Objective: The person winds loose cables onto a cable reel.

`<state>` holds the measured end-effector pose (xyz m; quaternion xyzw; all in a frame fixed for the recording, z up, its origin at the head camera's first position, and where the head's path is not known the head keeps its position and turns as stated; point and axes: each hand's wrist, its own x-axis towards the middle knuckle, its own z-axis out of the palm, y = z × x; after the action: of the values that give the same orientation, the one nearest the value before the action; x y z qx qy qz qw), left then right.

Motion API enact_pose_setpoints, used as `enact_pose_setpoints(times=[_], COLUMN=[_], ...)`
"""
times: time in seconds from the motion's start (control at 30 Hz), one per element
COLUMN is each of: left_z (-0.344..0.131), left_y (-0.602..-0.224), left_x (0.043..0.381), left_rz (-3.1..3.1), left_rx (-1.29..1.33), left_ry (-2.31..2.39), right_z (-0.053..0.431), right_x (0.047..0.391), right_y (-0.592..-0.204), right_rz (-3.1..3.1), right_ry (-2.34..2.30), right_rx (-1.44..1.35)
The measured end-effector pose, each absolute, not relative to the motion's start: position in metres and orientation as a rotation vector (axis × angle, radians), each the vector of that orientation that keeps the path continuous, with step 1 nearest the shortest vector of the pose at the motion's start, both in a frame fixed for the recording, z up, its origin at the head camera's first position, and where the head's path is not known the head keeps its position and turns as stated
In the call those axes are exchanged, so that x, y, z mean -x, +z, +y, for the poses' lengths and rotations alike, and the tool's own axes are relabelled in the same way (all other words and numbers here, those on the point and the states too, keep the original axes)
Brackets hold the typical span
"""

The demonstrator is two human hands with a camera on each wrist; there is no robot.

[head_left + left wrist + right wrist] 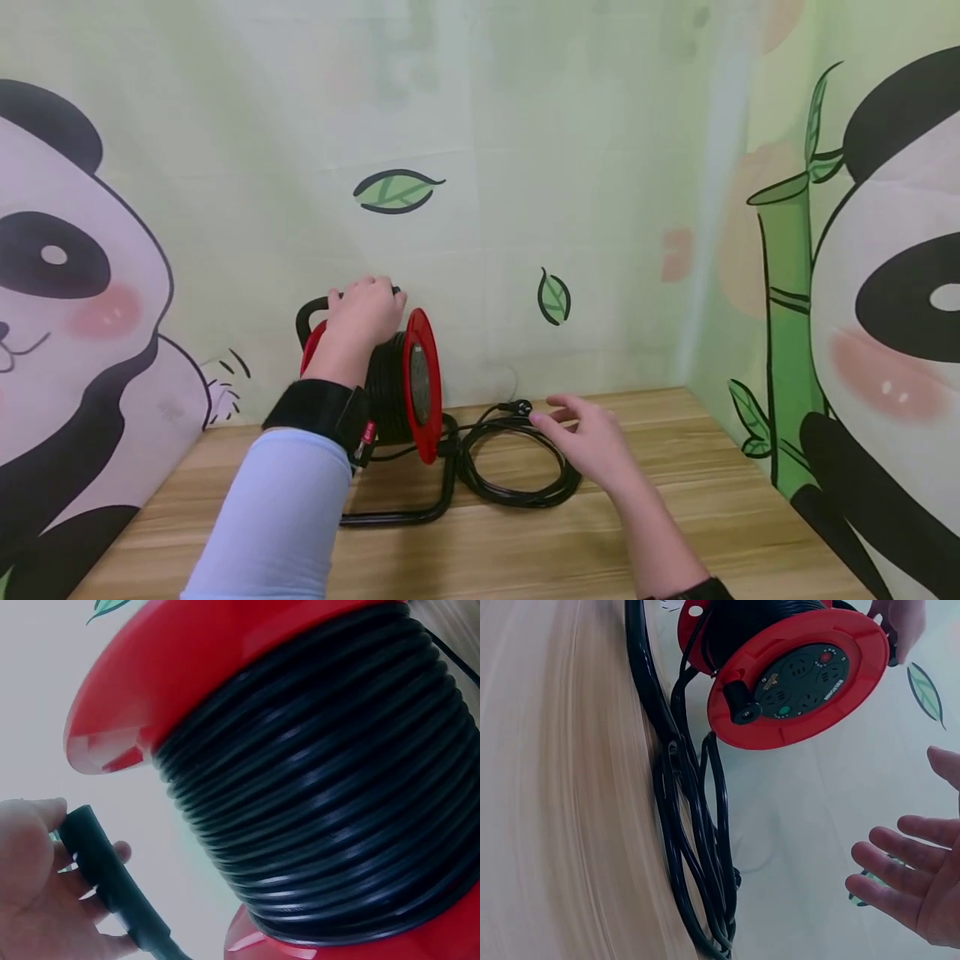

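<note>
A red cable reel (pixel 424 385) wound with black cable (pixel 322 787) stands on the wooden table. My left hand (pixel 367 310) grips the black handle (pixel 112 877) at the top of its frame, fingers curled round it. In the right wrist view, the reel's side panel (pixel 799 682) shows several sockets and a black crank knob (pixel 742 703). To the right of the reel lies a loose coil of black cable (pixel 517 502), its plug (pixel 519 407) at the back. My right hand (pixel 588 437) hovers by the coil's right side, fingers spread and holding nothing.
The reel's black tube frame (pixel 397 518) rests on the wooden table (pixel 570 550). Behind the table hangs a pale green backdrop (pixel 480 250) printed with leaves and pandas. Another backdrop panel (pixel 780 350) bounds the right side.
</note>
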<state>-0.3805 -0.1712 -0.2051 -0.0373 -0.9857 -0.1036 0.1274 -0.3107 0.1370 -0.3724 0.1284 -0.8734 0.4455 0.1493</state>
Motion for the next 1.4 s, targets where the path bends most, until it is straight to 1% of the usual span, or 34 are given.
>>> enact_pose_setpoints(times=[0.27,0.63,1.07,1.4], left_z=[-0.164,-0.164,-0.167,-0.180], left_y=[-0.207,-0.211,-0.216,-0.218], left_x=[0.380,0.385,0.384,0.378], left_rz=[-2.926,-2.906,-2.869,-2.861], left_rx=[0.019,-0.029,0.009,0.103], left_ry=[-0.356,-0.372,-0.340,-0.318], right_z=[0.124,0.123,0.130,0.133], right_x=[0.310,0.310,0.311,0.311], right_y=[-0.374,-0.372,-0.374,-0.372], right_rz=[-2.502,-2.512,-2.527,-2.535], right_ry=[1.329,1.283,1.246,1.236], right_rx=[-0.384,-0.411,-0.378,-0.385])
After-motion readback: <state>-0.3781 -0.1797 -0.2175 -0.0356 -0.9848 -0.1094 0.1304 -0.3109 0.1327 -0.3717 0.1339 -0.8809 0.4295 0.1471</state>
